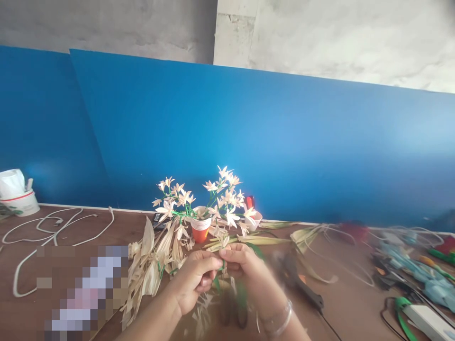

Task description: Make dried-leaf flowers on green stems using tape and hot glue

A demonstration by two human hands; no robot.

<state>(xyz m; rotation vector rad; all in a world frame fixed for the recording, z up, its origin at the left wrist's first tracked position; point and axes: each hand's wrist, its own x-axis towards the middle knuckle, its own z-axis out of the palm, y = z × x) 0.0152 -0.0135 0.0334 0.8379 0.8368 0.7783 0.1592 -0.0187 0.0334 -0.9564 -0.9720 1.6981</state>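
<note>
My left hand [194, 279] and my right hand [241, 265] meet over the brown table, fingers pinched together on a thin green stem [218, 274] with a pale flower [223, 239] above it. Just behind them stands an orange and white paper cup [201, 229] filled with cream paper-like flowers [199, 199] on green stems. Dried pale leaves [149, 265] lie in a heap to the left of my left hand. A bracelet [280, 322] sits on my right wrist.
White cables [53, 227] snake across the table's left side, near a white tub [17, 196] by the blue wall. A black glue gun [302, 284] lies right of my hands. Tools, green tape and a white box [423, 317] crowd the right side.
</note>
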